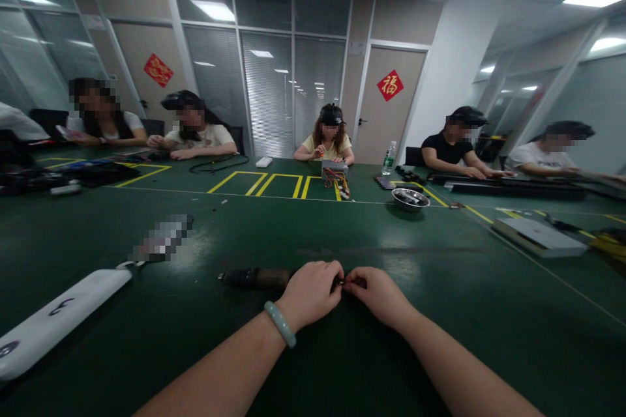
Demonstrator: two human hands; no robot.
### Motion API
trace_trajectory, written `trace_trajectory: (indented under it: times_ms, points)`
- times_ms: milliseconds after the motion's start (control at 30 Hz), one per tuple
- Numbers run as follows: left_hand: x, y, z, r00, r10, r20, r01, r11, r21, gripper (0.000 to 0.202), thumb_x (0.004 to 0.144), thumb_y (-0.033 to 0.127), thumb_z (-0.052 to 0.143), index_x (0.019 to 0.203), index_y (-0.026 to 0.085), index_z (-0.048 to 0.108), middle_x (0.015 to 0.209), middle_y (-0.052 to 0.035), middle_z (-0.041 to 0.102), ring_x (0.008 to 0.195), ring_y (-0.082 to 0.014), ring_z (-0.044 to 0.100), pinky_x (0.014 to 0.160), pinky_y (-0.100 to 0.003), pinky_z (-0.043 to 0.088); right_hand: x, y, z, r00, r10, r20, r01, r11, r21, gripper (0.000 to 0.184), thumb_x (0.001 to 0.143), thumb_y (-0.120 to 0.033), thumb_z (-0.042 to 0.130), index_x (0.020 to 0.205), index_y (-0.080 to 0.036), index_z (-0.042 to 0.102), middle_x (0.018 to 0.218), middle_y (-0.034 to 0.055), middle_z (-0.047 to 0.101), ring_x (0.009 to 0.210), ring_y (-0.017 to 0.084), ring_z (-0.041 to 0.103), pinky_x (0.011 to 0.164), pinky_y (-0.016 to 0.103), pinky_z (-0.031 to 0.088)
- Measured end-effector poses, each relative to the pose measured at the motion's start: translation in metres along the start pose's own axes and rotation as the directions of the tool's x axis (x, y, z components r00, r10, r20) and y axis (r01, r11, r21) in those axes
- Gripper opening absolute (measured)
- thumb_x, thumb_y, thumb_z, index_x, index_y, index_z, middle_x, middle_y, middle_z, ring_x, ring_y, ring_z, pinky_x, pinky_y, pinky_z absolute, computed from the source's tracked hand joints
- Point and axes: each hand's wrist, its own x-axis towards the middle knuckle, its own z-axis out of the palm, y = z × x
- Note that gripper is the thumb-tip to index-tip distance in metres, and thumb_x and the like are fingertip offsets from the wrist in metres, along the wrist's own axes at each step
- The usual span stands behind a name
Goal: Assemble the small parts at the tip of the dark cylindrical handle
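My left hand [313, 292] is closed around the right end of a dark cylindrical tool [254, 277] that lies on the green table [342, 234]. A pale green bangle [280, 324] sits on that wrist. My right hand [379, 293] is closed in a pinch against the left one, its fingertips on a small dark part [348, 283] between the two hands. What that part is I cannot make out.
A white power bank [53, 319] lies at the near left with a cable to a blurred item [163, 238]. A metal bowl [411, 199] and a flat grey device [538, 236] sit further right. Several people work around the far table edge.
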Motion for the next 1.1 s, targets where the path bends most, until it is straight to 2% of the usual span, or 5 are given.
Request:
trace_trajectory:
  times_ms: [367, 600, 800, 1100]
  points:
    - [0.0017, -0.0039, 0.0042, 0.998, 0.063, -0.016, -0.063, 0.998, 0.015, 0.009, 0.083, 0.017, 0.051, 0.090, 0.022, 0.055, 0.089, -0.0011, 0.061, 0.086, -0.0186, 0.056, 0.076, -0.031, 0.040, -0.0004, -0.0006, -0.0009, 1.000, 0.000, 0.000, 0.000, 1.000, -0.010, 0.016, 0.082, -0.031, 0.056, 0.085, -0.024, 0.070, 0.083, -0.0009, 0.070, 0.075, 0.015, 0.061, 0.065, 0.024, 0.038]
    - [0.0005, -0.0027, 0.0036, 1.000, 0.015, -0.007, -0.015, 1.000, 0.007, 0.017, 0.082, 0.020, 0.054, 0.098, 0.022, 0.053, 0.093, -0.0015, 0.061, 0.091, -0.0190, 0.056, 0.080, -0.032, 0.041, 0.0006, 0.0016, 0.0002, 1.000, -0.002, 0.003, 0.002, 1.000, -0.012, 0.015, 0.083, -0.030, 0.057, 0.085, -0.024, 0.070, 0.081, -0.0010, 0.070, 0.075, 0.015, 0.061, 0.065, 0.024, 0.039]
    - [0.0007, -0.0019, 0.0015, 0.999, 0.035, 0.000, -0.035, 0.999, 0.009, 0.010, 0.083, 0.019, 0.053, 0.092, 0.021, 0.054, 0.093, -0.0010, 0.061, 0.090, -0.0186, 0.056, 0.080, -0.032, 0.041, 0.0005, 0.0015, -0.0003, 1.000, -0.008, -0.005, 0.008, 1.000, -0.022, 0.017, 0.083, -0.032, 0.056, 0.086, -0.024, 0.071, 0.083, -0.0006, 0.070, 0.075, 0.015, 0.061, 0.065, 0.024, 0.038]
    - [0.0010, -0.0026, 0.0036, 0.999, 0.050, -0.014, -0.050, 0.999, 0.017, 0.011, 0.081, 0.014, 0.053, 0.090, 0.022, 0.054, 0.090, -0.0004, 0.061, 0.087, -0.0182, 0.056, 0.078, -0.031, 0.041, 0.0009, 0.0022, 0.0015, 1.000, -0.018, 0.000, 0.018, 1.000, -0.016, 0.016, 0.083, -0.030, 0.056, 0.084, -0.024, 0.070, 0.081, -0.0018, 0.070, 0.073, 0.014, 0.060, 0.064, 0.023, 0.037]
